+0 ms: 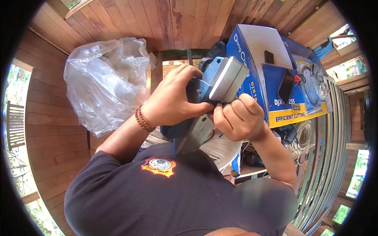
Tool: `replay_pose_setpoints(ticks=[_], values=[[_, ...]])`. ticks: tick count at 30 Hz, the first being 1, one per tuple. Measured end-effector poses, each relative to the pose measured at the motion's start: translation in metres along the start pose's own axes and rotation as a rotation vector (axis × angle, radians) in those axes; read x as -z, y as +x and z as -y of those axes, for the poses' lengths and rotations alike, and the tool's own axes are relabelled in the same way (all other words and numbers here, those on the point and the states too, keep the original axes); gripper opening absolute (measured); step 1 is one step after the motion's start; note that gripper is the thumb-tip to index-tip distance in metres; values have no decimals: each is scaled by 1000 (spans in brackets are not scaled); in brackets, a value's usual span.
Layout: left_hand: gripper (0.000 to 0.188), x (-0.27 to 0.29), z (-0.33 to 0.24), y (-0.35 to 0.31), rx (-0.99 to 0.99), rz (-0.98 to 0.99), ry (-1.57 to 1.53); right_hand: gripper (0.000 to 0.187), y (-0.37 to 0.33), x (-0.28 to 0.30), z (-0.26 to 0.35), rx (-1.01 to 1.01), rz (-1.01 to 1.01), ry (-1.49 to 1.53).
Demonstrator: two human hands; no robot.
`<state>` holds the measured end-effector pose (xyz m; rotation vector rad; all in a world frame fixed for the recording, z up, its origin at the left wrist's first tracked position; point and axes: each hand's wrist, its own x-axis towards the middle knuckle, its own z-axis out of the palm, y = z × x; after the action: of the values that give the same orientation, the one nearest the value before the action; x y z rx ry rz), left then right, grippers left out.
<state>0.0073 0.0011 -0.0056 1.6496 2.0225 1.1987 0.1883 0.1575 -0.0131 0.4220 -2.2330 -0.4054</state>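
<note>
Both hands closed on a blue power tool [214,84] at frame centre. Left hand [173,98] wraps over its body from the left, fingers curled on top, bead bracelet [142,119] at the wrist. Right hand [238,118] fisted just below the tool's grey plate, thumb and fingertips pinching something small and dark, too small to tell. Clear plastic bag [106,82] upper left; blue carton [275,78] just right of the tool; coiled white cord [301,137] below it. Tool's lower part hidden behind hands and dark shirt [157,196].

Reddish plank wall [165,19], railing [327,157], daylight, perhaps greenery [358,173] outside.
</note>
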Motion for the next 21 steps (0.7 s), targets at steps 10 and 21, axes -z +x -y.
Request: replay_pose_setpoints(ticks=[10,21], values=[[68,3,-4,4,24,24,57,15,-5,-13,8,-140,-75,-32],[67,2,-4,3,45,37,45,16,-11,-24,31,-379,-120,-35]])
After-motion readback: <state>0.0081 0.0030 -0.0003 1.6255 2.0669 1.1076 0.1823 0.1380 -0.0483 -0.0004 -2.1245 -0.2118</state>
